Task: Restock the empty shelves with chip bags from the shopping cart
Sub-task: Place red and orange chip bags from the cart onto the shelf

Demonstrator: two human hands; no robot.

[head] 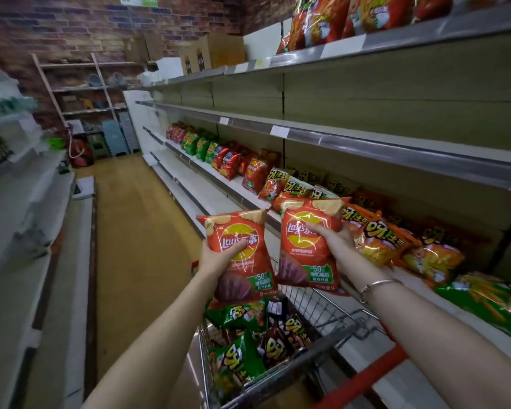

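My left hand grips a red Lay's chip bag upright above the shopping cart. My right hand grips a second red Lay's bag beside it, closer to the shelving. The wire cart below holds several green and dark chip bags. On the right, a shelf at hand height carries a row of red, orange and green chip bags. The shelf above it stands bare.
A top shelf on the right holds red bags and cardboard boxes. White shelving runs along the left side. The aisle floor stretches ahead to a rack of goods and stools against a brick wall. The cart has a red handle.
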